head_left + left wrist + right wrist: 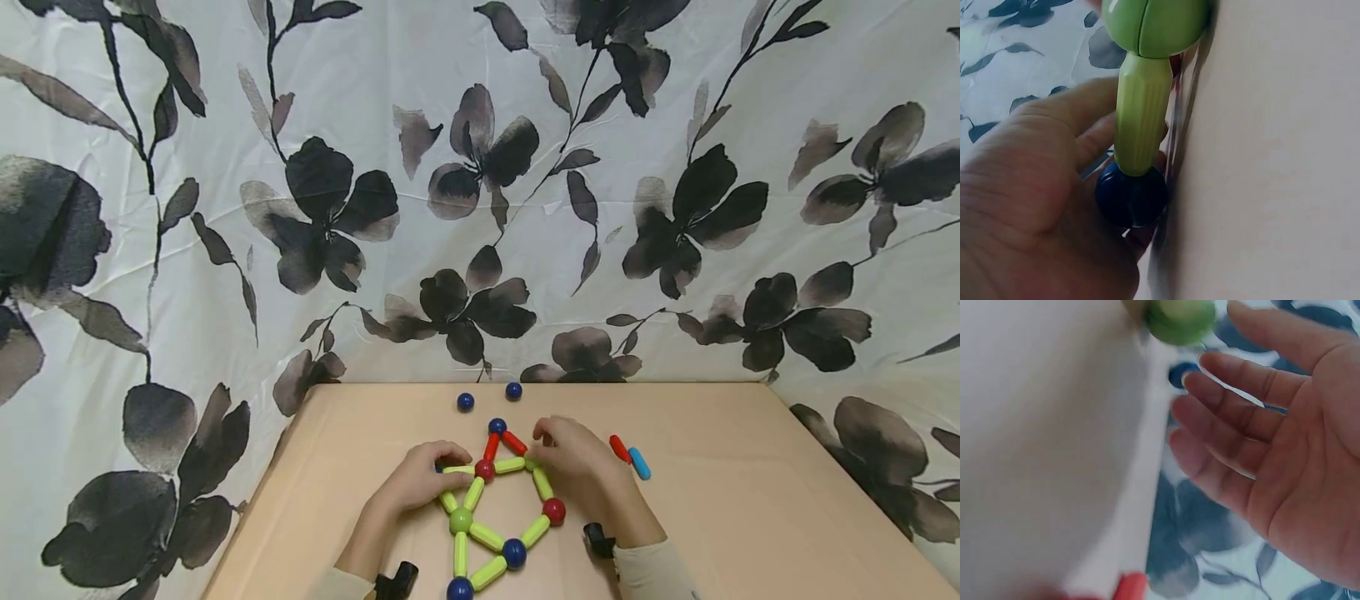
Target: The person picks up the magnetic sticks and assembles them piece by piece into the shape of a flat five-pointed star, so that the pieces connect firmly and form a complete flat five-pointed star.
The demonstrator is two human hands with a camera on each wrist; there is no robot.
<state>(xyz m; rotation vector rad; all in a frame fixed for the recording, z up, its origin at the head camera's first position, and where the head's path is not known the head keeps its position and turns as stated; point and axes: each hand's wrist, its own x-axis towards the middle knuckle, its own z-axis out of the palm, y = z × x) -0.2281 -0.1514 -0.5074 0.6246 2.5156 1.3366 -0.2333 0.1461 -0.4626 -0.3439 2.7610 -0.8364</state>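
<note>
A flat construction of yellow-green rods and coloured balls (487, 535) lies on the table, with two red rods (514, 442) meeting at a blue ball (497, 426) at its far end. My left hand (420, 479) holds its left corner, the fingers curled round a blue ball (1132, 195) beside a yellow-green rod (1142, 115). A green ball (1157, 25) tops that rod in the left wrist view. By the right-hand green ball (1182, 322), my right hand (573, 454) has its fingers extended and loosely bent, with nothing in its grasp.
Two loose blue balls (466, 402) lie near the table's far edge. Right of my right hand are a loose red rod (619, 448) and a loose blue rod (640, 463). Behind the tan table (750, 500) hangs a flower-patterned cloth (570, 250).
</note>
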